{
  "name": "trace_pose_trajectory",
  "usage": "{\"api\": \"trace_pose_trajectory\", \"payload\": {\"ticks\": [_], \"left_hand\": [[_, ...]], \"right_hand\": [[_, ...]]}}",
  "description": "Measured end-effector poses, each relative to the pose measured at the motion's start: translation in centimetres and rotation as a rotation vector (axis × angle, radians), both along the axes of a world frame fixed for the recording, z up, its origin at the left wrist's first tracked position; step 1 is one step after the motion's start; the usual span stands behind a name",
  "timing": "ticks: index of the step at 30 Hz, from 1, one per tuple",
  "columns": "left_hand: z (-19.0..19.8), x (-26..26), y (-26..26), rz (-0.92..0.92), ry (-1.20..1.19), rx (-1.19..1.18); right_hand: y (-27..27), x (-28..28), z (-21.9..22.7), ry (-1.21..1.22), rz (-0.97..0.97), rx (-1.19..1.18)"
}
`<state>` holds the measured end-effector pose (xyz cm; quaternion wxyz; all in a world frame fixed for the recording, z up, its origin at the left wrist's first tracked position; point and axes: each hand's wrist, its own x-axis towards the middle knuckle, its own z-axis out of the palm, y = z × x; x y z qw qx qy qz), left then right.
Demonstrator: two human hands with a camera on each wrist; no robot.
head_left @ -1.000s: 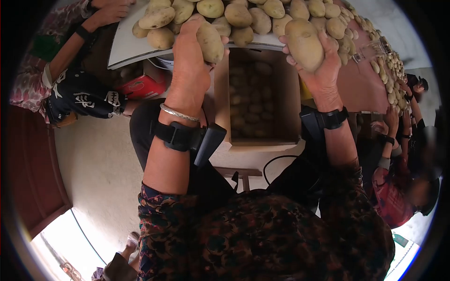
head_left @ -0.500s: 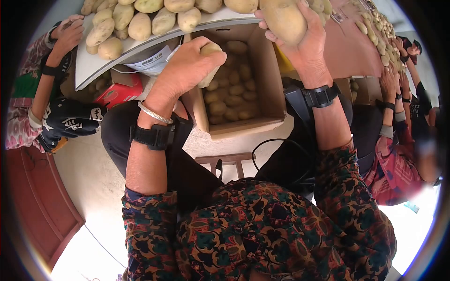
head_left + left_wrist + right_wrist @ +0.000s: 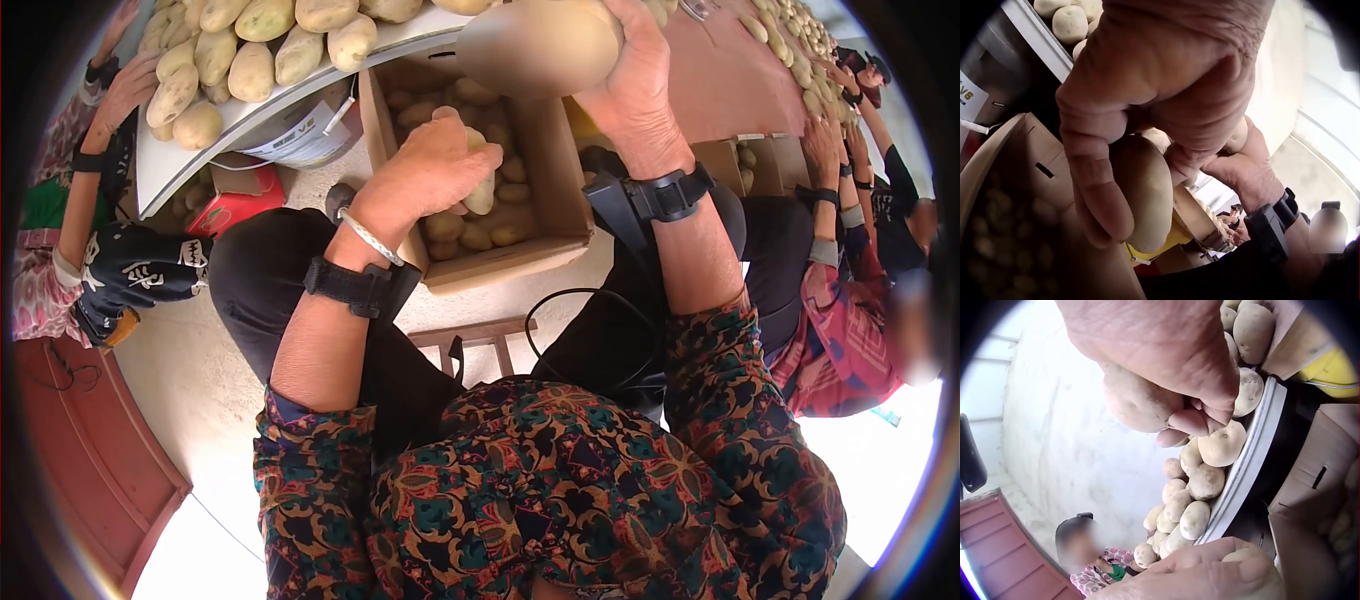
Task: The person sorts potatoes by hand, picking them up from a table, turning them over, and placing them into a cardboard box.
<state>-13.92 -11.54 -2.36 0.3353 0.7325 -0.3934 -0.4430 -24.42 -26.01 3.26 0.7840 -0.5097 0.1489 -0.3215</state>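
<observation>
"Tan and smooth, that potato [image 3: 483, 195] at twelve o'clock from the person's chest: how was it held?"

"Pinched between the thumb and bent fingers of the left hand [image 3: 430, 172], over the cardboard box [image 3: 500, 268]. I couldn't tell whether it touched the potatoes lying inside."

"And the right hand [image 3: 635, 100]?"

"Up at half past twelve, near the table's edge, with its fingers curled round a second potato [image 3: 545, 50]. Black straps [image 3: 345, 285] circled both wrists, and a pale twisted bracelet [image 3: 368, 238] sat on the left one."

"What lay about them?"

"At eleven, a heap of potatoes [image 3: 255, 75] covered part of the white tabletop [image 3: 158, 168]. A labelled bucket [image 3: 310, 140] stood below its edge, and a red carton [image 3: 240, 200] was nearer ten."

"Did you see anyone else?"

"Yes. Someone's hand [image 3: 125, 90] showed beside the heap, at ten o'clock. Toward two, I saw another person's red top [image 3: 830, 345]."
</observation>
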Motion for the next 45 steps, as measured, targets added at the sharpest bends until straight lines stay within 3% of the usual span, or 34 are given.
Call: {"api": "trace_pose_trajectory", "payload": {"ticks": [3,9,16,18,25,28,30,31,33,36,37,39,43,45], "left_hand": [[-1.0,-0.1,-0.5,-0.032,-0.096,-0.039],[-1.1,-0.2,-0.9,0.062,-0.033,-0.026],[-2.2,-0.7,-1.4,0.028,-0.087,0.050],[-2.8,-0.7,-1.7,-0.009,-0.220,0.085],[-4.0,-3.0,-2.3,0.002,-0.055,0.189],[-4.6,-3.3,-2.3,-0.125,-0.007,0.262],[-5.0,-2.9,-2.6,-0.184,-0.515,0.219],[-4.8,-2.4,-2.8,-0.186,-0.514,0.219],[-4.0,-1.0,-3.1,0.060,-0.445,-0.072],[-0.9,0.0,-2.9,0.320,0.111,-0.351],[-0.2,0.3,-2.9,0.321,0.111,-0.352],[0.4,0.9,-2.7,0.365,0.368,-0.557],[0.5,1.3,-2.7,0.288,0.531,-0.611],[0.8,0.9,-2.8,0.238,0.628,-0.567]], "right_hand": [[0.0,-0.1,-0.1,-0.019,0.000,-0.004],[0.0,-0.1,-0.2,-0.032,0.000,0.003],[-0.1,-0.4,-0.1,-0.012,0.017,0.025],[-0.1,-0.2,-0.2,-0.024,0.027,0.025],[-0.4,-0.4,-0.2,-0.041,0.029,0.040],[-0.5,-0.4,-0.2,-0.044,0.026,0.013],[-0.6,-0.3,-0.2,-0.062,0.011,0.021],[-0.7,-0.4,-0.2,-0.061,0.010,0.022],[-0.8,-0.5,0.0,-0.054,0.031,0.025],[-0.4,-0.1,0.1,-0.047,-0.037,0.036],[-0.4,0.1,0.1,-0.047,-0.035,0.035],[-0.3,0.3,-0.3,-0.014,-0.009,-0.019],[0.4,0.9,-1.0,0.101,-0.016,-0.207],[1.4,0.8,-0.3,0.349,0.005,-0.363]]}}
